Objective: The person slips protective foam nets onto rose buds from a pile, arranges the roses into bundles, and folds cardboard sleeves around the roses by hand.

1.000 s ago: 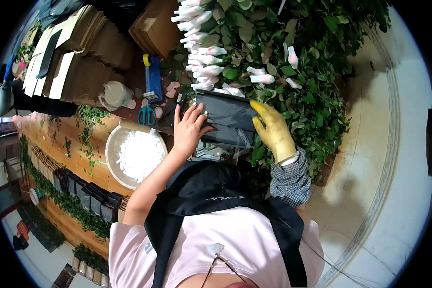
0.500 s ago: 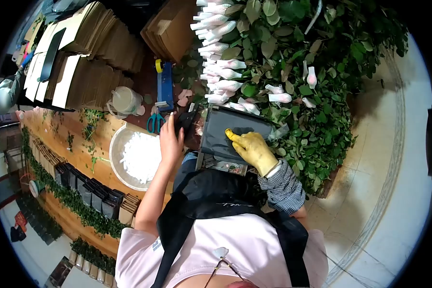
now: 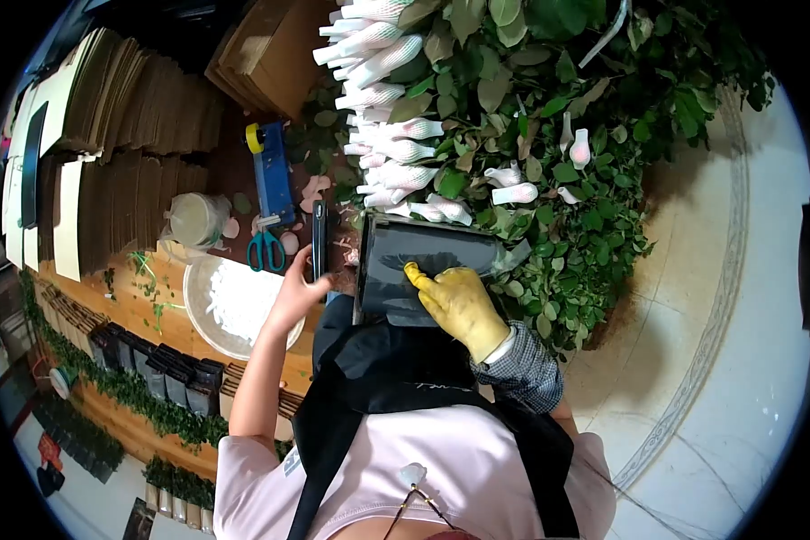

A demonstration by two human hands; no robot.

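My bare left hand (image 3: 294, 295) grips a black stapler (image 3: 319, 241), which stands on edge, with the thumb to its right and the fingers partly hidden. My right hand (image 3: 459, 310), in a yellow glove, lies on a dark grey panel (image 3: 391, 247) in front of my lap. One finger points out across its wet-looking surface; the other fingers are partly hidden. Left of the stapler are teal-handled scissors (image 3: 267, 251) and a blue tape dispenser (image 3: 274, 184) with a yellow roll.
A white bowl (image 3: 192, 301) of small white pieces stands at left, near a clear plastic jug (image 3: 197, 220). Stacked cardboard sheets (image 3: 117, 207) rise behind. Flower stems with white net sleeves (image 3: 405, 150) and leafy greenery (image 3: 594, 243) pile up at the back and right.
My left hand has closed on the stapler and turned it on edge, slightly leftward. The gloved hand stays on the panel. The view has shifted, moving the scene left.
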